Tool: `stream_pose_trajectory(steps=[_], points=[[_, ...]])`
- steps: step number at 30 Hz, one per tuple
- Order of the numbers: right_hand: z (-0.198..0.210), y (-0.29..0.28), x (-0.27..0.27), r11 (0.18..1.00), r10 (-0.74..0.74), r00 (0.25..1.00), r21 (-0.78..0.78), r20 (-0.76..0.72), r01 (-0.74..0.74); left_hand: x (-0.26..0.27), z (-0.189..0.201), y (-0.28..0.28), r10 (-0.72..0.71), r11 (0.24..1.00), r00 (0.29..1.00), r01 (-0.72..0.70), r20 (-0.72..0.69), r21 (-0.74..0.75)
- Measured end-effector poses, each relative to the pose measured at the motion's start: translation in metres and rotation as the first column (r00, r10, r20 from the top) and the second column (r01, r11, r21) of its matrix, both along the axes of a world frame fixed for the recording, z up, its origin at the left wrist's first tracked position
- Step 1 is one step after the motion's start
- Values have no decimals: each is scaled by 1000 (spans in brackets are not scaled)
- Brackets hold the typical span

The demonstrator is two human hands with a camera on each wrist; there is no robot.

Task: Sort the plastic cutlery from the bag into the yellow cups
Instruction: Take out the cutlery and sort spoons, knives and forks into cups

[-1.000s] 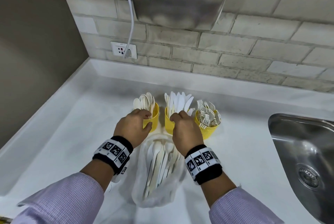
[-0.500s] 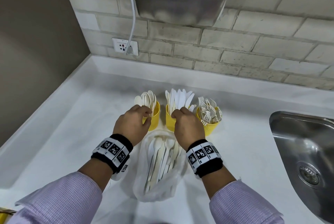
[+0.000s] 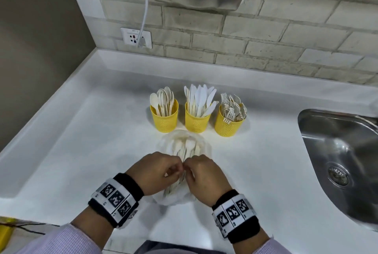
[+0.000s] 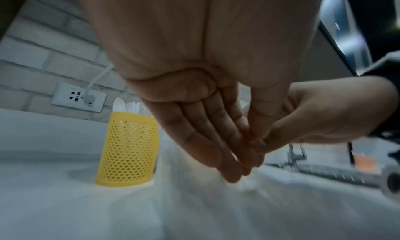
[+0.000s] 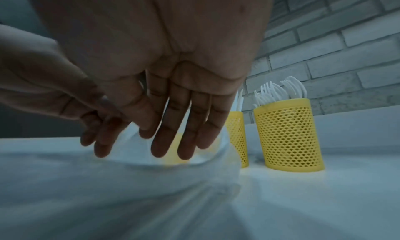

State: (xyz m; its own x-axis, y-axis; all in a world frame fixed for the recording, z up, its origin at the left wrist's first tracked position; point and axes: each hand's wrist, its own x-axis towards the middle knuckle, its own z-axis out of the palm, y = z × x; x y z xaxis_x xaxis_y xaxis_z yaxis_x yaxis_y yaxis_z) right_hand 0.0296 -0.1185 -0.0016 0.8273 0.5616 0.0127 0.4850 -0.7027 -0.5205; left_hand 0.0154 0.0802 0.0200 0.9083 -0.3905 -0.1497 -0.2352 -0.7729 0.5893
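Standing in a row at the far side of the white counter (image 3: 266, 161), three yellow cups already hold sorted pieces: the left cup (image 3: 164, 119) carries spoons, the middle cup (image 3: 196, 119) knives, and the right cup (image 3: 229, 123) forks, each looking fairly full. Just near of them lies the clear plastic bag (image 3: 184, 145), and a bundle of pale cutlery (image 3: 187, 148), spoons among it, is visible inside, so the sort appears well along but unfinished. The left hand (image 3: 157, 171) and the right hand (image 3: 204, 174) meet over the near half of the bag, fingertips touching each other. From the wrist views the fingers look mostly extended and lowered toward the film; whether either grip pinches the plastic or a utensil cannot be told through the blur. Emptying what remains in the bag seems to be the work left.
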Motion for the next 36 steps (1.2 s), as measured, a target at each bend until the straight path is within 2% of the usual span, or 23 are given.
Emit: stream_pose_trajectory(steps=[2,6,12,18,22,24,26,36], points=[[-5,-1,-8,996,15,1000,-91,20,-13,-4,-4,0,-22,992,1000,24,-22,126],[-4,-8,-15,970,-48,998,-235,45,57,-9,-7,-3,35,947,999,-29,-11,320],[4,-13,-17,954,-92,995,-283,45,101,-10,-4,-7,203,874,979,-192,24,446],[12,-19,-15,930,0,999,-367,-37,-14,-8,3,-23,342,784,940,-279,-11,555],[15,-18,-17,950,99,994,-303,51,-79,-1,-3,-41,436,802,900,-387,-2,455],[17,-15,-16,956,140,990,-263,27,-128,2,-9,-49,457,815,889,-411,-16,409],[22,-14,-15,947,168,985,-273,-29,-170,2,-14,-54,478,803,877,-417,-41,426],[14,-22,3,927,95,990,-353,-102,-126,-1,-39,-68,657,694,750,-560,-79,453]])
